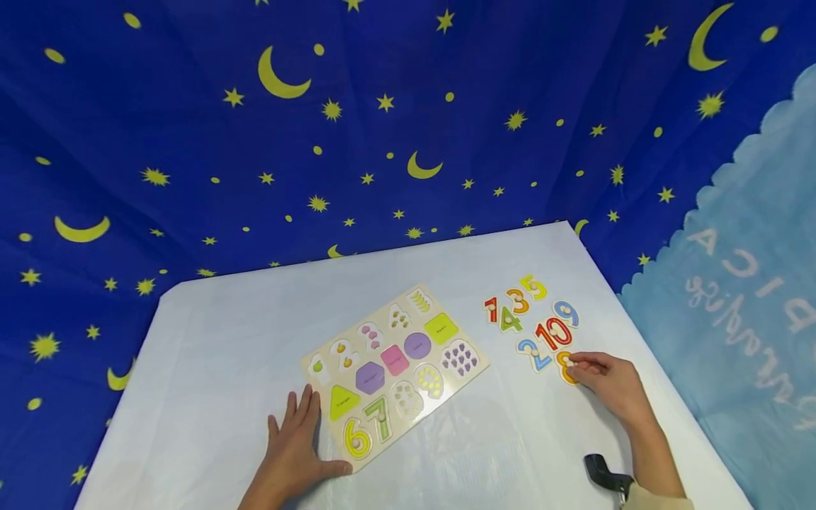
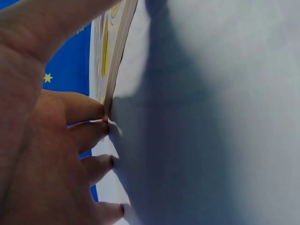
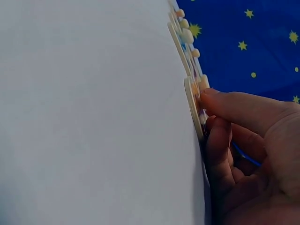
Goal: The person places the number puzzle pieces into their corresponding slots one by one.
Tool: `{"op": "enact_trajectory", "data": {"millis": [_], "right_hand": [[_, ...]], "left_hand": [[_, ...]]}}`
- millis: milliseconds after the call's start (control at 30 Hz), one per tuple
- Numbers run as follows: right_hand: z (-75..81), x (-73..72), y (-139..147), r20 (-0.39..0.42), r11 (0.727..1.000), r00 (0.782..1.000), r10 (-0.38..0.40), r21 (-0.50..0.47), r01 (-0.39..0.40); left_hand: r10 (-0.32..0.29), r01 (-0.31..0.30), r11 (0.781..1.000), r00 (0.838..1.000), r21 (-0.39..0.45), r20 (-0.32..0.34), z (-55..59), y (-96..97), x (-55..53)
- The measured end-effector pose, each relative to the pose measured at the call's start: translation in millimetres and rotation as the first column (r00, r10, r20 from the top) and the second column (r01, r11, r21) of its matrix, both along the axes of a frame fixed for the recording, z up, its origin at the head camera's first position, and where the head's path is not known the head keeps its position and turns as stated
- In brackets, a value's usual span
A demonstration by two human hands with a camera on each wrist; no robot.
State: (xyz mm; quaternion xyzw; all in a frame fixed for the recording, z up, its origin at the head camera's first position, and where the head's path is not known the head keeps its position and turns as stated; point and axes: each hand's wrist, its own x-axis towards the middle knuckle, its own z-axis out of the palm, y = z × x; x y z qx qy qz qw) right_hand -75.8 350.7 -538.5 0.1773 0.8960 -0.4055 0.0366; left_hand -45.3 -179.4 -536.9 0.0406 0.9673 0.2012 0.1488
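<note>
A wooden number puzzle board (image 1: 451, 386) lies at an angle on the white table. Number pieces 6 (image 1: 357, 439) and 7 (image 1: 379, 419) sit in its lower-left slots. My left hand (image 1: 290, 446) is spread along its left edge, fingertips and thumb touching the rim; the left wrist view shows these fingertips against the board's side. On the right, the thumb and index finger of my right hand (image 1: 612, 386) pinch the knob of the orange number 8 piece (image 1: 564, 372), partly covered by the fingers. In the right wrist view, the 8 piece (image 3: 193, 105) appears edge-on, close to the tabletop.
Loose knobbed pieces lie near the right hand, among them a red 10 (image 1: 553, 333), blue 2 (image 1: 533, 355), blue 9 (image 1: 567, 314), green 4 (image 1: 509, 320) and yellow 5 (image 1: 533, 287). A black device (image 1: 605, 474) is at the right wrist. Blue star-patterned cloth (image 1: 357, 142) hangs behind the table.
</note>
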Motion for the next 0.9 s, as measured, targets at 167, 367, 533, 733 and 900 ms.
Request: {"op": "enact_trajectory", "data": {"millis": [167, 367, 533, 733, 900], "right_hand": [[2.0, -1.9, 0.5, 0.011, 1.000, 1.000, -0.025, 0.006, 0.025], [4.6, -2.6, -0.3, 0.005, 0.999, 1.000, -0.018, 0.037, 0.017], [4.2, -1.0, -0.8, 0.012, 0.999, 1.000, -0.024, 0.034, 0.023], [1.9, -0.2, -2.2, 0.009, 0.998, 0.999, -0.051, 0.022, 0.051], [0.2, -0.1, -0.3, 0.048, 0.999, 0.998, -0.051, -0.011, 0.051]], "left_hand": [[-0.005, 0.005, 1.000, 1.000, 0.001, -0.026, 1.7, 1.8, -2.0], [0.003, -0.003, 1.000, 1.000, 0.010, -0.026, 2.9, 3.0, -2.9], [0.008, -0.007, 1.000, 1.000, 0.007, -0.020, 2.1, 1.7, -2.2], [0.006, -0.006, 1.000, 1.000, 0.012, -0.022, -0.7, 0.7, -1.2], [0.010, -0.010, 1.000, 1.000, 0.014, -0.012, -3.9, 0.3, 2.1]]}}
